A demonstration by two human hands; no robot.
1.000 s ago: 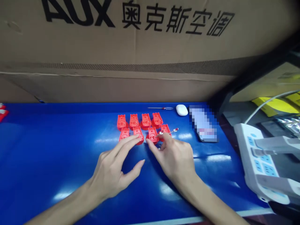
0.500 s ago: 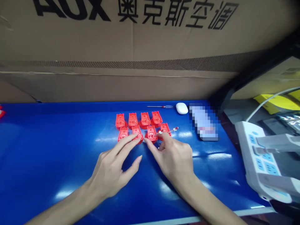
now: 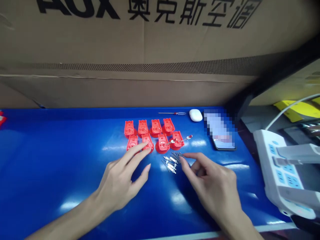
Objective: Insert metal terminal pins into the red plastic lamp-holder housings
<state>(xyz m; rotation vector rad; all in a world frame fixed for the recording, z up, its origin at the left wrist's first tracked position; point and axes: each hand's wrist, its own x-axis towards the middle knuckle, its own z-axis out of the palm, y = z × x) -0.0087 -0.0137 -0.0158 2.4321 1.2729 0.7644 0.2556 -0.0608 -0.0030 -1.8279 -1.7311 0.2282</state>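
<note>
Several red plastic housings stand in two rows on the blue table. My left hand (image 3: pixel 122 176) lies open, its fingertips touching a front-row housing (image 3: pixel 147 141) and its thumb held apart. Small metal parts with thin shafts stick up from two front-row housings, one from the rightmost housing (image 3: pixel 177 139) and one from the housing beside it (image 3: pixel 162 143). In front of them lies a pile of thin metal pins and silvery pieces (image 3: pixel 171 165). My right hand (image 3: pixel 212 180) pinches with thumb and index finger at the pile's right edge, on a thin metal pin largely hidden by the fingertips.
Behind the housings lie a screwdriver (image 3: pixel 173 113), a white rounded case (image 3: pixel 195 115) and a phone (image 3: pixel 220 130). A white device with blue buttons (image 3: pixel 282 173) stands at the right. A large cardboard box (image 3: pixel 140 43) closes off the back of the blue table (image 3: pixel 62 160).
My right hand has moved from the front-row housings right and toward me, to the pin pile, uncovering the pile and the housings. My left hand has stayed in place.
</note>
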